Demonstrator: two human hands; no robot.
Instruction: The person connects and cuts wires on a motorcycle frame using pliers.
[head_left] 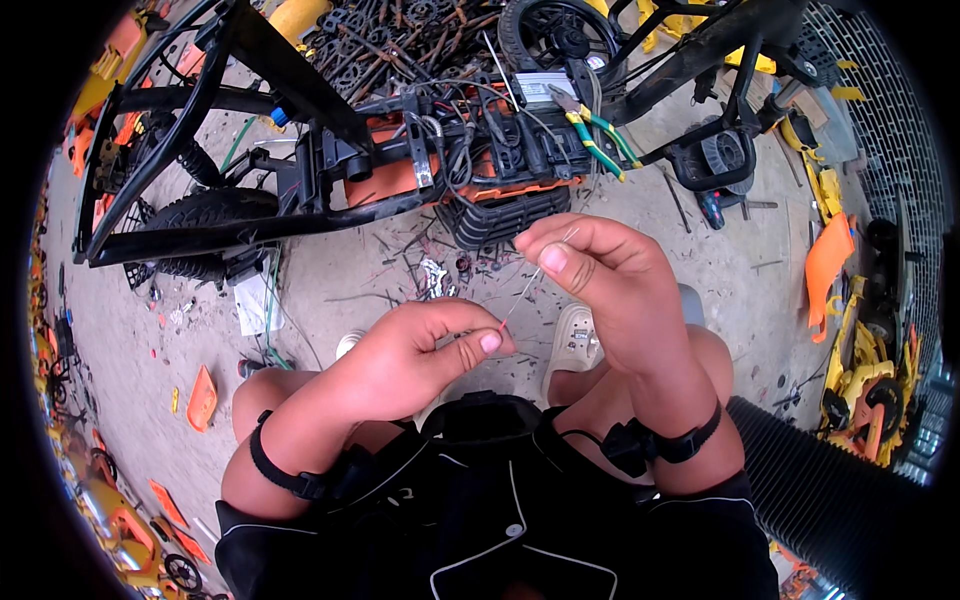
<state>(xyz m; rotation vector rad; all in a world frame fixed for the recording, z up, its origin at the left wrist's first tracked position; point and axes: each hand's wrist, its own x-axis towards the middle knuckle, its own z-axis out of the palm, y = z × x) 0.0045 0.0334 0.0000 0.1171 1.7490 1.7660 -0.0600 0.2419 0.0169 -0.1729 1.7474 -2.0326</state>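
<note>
Between my hands runs a thin silvery wire point(526, 289) with a short red piece at its lower end. My left hand point(430, 350) pinches that red end between thumb and forefinger. Higher up, my right hand point(610, 270) pinches the upper end, and a bit of the wire sticks out past the thumb. Ahead of both hands stands a black tubular vehicle frame point(300, 228) with an orange tray and tangled dark cables point(460, 150). Pliers point(600, 135) with green and yellow handles rest on the frame, apart from my hands.
A knobby tyre point(215, 208) lies under the frame's left side. Rusty metal parts point(400, 45) are heaped behind it. A drill-like tool point(711, 208) lies right, near an orange panel point(828, 265). Wire scraps litter the concrete floor. An orange piece point(201, 399) sits left of my knee.
</note>
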